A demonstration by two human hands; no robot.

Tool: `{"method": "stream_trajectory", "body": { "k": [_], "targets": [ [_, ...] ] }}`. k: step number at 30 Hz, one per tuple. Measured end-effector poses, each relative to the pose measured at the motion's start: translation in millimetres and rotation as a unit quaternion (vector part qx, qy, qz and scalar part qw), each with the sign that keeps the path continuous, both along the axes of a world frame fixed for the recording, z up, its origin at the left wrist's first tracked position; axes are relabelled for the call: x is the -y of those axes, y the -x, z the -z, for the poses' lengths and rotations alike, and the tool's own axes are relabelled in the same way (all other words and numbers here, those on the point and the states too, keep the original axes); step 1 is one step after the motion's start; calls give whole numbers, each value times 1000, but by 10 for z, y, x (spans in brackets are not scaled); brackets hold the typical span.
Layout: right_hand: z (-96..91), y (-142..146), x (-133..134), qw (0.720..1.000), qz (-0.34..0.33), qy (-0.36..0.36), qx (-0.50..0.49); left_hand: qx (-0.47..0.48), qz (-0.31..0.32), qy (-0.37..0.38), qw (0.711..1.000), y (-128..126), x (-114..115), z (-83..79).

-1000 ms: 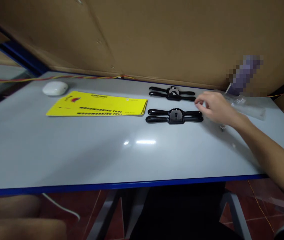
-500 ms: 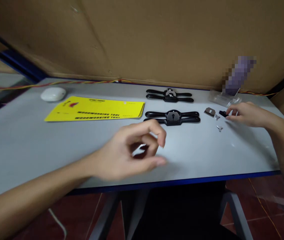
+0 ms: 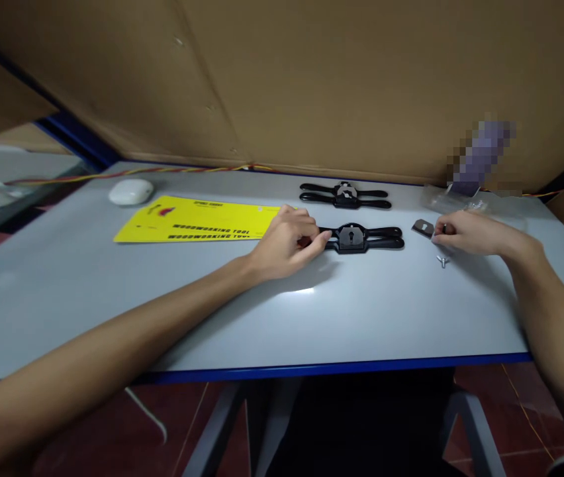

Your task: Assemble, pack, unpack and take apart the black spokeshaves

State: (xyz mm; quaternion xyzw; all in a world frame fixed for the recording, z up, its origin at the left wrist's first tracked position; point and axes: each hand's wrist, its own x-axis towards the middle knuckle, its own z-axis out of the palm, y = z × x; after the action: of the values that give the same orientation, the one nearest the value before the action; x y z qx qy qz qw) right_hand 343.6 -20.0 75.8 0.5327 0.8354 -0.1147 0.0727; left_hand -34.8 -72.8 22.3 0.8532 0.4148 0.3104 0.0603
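Note:
Two black spokeshaves lie on the grey table. My left hand [image 3: 286, 242] has its fingers closed round the left handle of the nearer spokeshave [image 3: 366, 238]. The farther spokeshave [image 3: 345, 195] lies untouched behind it. My right hand [image 3: 465, 232] rests on the table to the right, its fingertips pinched on a small dark part beside a flat metal blade [image 3: 422, 228]. A small wing screw [image 3: 443, 261] lies just in front of that hand.
A yellow printed sheet [image 3: 197, 219] and a white oval object [image 3: 130, 191] lie at the left. Clear plastic bags [image 3: 443, 195] sit at the back right. A twisted cable [image 3: 163, 169] runs along the cardboard wall. The table's blue front edge [image 3: 312, 368] is near me.
My left hand has come up from below the table and reached forward onto the nearer spokeshave's left handle. My right hand drew back from the spokeshaves to the small parts at the right.

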Motion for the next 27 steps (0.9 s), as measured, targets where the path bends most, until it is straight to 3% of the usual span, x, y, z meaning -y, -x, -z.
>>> {"method": "stream_trajectory", "body": {
  "k": [6,10,15,18,21,24,27],
  "targets": [
    [68,47,128,997,-5,-48,-57,-11,-37,65,997,-57,54,56],
    [81,181,262,975,-2,-153,-159,-62,-66,91,992,-119,46,87],
    [224,536,362,932,-124,-206,-270,-111,-101,114,982,-208,52,102],
    [305,746,351,920,-189,-210,-273,-118,-107,113,981,-233,78,114],
    [322,864,300,926,-200,-199,-250,-112,-94,110,983,-230,90,126],
    [306,857,261,933,-201,-184,-235,-101,-77,113,985,-218,86,130],
    [300,759,279,931,-212,-221,-198,-84,-52,123,987,-207,86,133]
  ]
}}
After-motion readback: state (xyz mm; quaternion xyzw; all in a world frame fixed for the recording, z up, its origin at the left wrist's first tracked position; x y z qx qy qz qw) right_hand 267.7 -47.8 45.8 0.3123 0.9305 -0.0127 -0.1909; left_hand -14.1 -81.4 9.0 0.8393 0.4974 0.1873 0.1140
